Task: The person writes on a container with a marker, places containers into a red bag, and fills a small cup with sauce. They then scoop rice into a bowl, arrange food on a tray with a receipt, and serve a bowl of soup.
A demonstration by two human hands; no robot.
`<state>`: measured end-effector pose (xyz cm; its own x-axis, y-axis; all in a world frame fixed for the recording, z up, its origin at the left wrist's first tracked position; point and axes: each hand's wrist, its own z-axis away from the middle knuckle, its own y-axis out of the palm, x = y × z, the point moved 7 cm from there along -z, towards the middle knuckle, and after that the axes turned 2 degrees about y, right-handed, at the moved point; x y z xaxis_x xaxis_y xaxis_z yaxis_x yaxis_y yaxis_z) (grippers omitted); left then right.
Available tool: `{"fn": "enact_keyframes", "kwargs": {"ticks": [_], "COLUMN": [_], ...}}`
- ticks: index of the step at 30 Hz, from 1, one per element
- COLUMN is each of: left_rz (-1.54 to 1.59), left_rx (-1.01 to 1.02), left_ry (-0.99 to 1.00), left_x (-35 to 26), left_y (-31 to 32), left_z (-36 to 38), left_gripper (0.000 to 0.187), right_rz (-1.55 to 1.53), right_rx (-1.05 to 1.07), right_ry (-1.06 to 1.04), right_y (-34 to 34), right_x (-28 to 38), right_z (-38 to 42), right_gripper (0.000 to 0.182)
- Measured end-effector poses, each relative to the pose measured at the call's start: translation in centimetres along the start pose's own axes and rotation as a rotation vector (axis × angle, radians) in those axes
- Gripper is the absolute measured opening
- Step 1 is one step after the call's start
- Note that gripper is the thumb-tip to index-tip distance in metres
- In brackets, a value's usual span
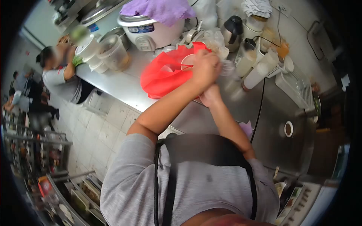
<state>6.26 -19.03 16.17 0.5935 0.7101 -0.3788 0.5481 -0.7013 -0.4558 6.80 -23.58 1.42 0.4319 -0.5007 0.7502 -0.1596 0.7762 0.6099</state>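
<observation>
A red plastic bag [162, 81] sits on the steel counter, its top spread and crumpled. Inside its mouth shows the pale rim of a round container [187, 60]. My left hand [207, 69] is closed at the bag's right edge, with the red plastic rising behind its knuckles. Just below it, my right hand [211, 96] is close against the left wrist, by the near side of the bag. The left forearm covers most of its fingers, and I cannot tell what they hold.
A white rice cooker [149, 34] under a purple cloth [160, 9] stands behind the bag. Clear tubs [113, 52] are to its left, a black-topped jug [232, 32] and upright plastic containers [258, 73] to the right. A small cup [288, 129] sits at far right. A person [64, 77] works at the left.
</observation>
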Motion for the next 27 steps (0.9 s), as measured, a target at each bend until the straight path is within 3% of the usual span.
{"fn": "enact_keyframes", "kwargs": {"ticks": [2,5,6,9,10,13,17,20,23,27], "left_rz": [-0.154,-0.136,-0.048,0.261,0.403,0.733,0.875,0.913,0.869,0.863], "left_rx": [0.041,0.168,0.194,0.312,0.384,0.553,0.66,0.664,0.636,0.658], "left_ry": [-0.037,0.024,0.018,-0.033,-0.069,-0.301,-0.536,-0.501,-0.385,-0.288], "left_x": [3.5,5.1,5.7,7.8,8.3,9.1,9.4,9.1,9.6,8.6], "left_y": [-1.4,-3.8,-4.5,-5.8,-5.9,-5.7,-5.3,-6.4,-5.9,-6.4], "left_z": [0.9,1.0,1.0,1.0,1.3,3.4,4.5,3.8,4.0,3.7], "left_gripper": [0.008,0.005,0.004,0.004,0.005,0.006,0.006,0.006,0.011,0.008], "right_rz": [0.383,1.736,1.739,1.455,0.837,0.489,0.37,0.017,0.345,0.468], "right_rx": [-0.056,-0.343,-0.315,-0.222,-0.126,-0.065,-0.065,-0.035,0.052,0.204], "right_ry": [0.073,-0.877,-1.092,-1.195,-0.593,-0.206,-0.185,-0.184,-0.281,-0.275], "right_y": [2.2,8.9,11.3,10.9,8.1,7.6,8.3,8.9,11.3,9.9], "right_x": [0.8,7.2,8.2,8.8,7.5,4.9,3.6,3.1,3.4,3.7], "right_z": [0.8,4.9,6.5,4.8,1.9,0.9,0.7,0.6,1.7,1.4], "right_gripper": [0.019,0.015,0.015,0.019,0.021,0.022,0.022,0.017,0.014,0.01]}}
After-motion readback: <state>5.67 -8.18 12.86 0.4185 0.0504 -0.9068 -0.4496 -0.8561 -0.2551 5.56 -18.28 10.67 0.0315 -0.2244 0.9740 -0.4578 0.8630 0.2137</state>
